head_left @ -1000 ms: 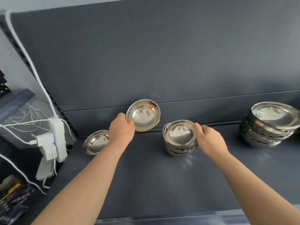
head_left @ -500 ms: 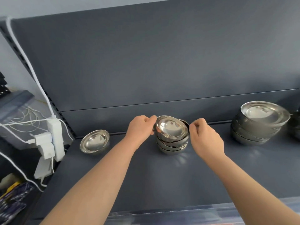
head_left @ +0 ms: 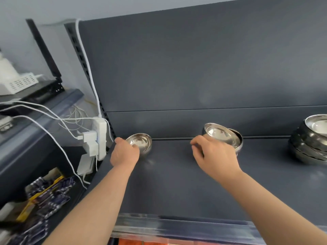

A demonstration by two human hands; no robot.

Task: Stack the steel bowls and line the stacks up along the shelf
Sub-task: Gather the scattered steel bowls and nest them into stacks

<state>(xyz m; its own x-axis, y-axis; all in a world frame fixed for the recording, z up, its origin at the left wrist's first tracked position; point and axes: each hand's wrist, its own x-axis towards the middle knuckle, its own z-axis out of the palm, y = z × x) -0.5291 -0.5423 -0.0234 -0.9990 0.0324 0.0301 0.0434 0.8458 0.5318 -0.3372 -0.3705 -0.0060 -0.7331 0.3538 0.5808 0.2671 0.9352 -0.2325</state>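
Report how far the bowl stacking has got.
Done: a tall stack of larger bowls stands at the shelf's right end. In hand: the left hand takes the lone small bowl by its rim, while the right hand sits at the middle stack, whose top bowl lies tilted. Left: add the lone bowl, seat the tilted one, line stacks up.

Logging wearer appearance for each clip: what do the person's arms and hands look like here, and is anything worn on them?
Both forearms are bare from the bottom of the frame up to the hands, with no sleeves in view. The left hand and right hand wear no gloves, and no watch, bracelet or ring shows on the sides facing the camera. No markings, straps or cables are attached to either arm.
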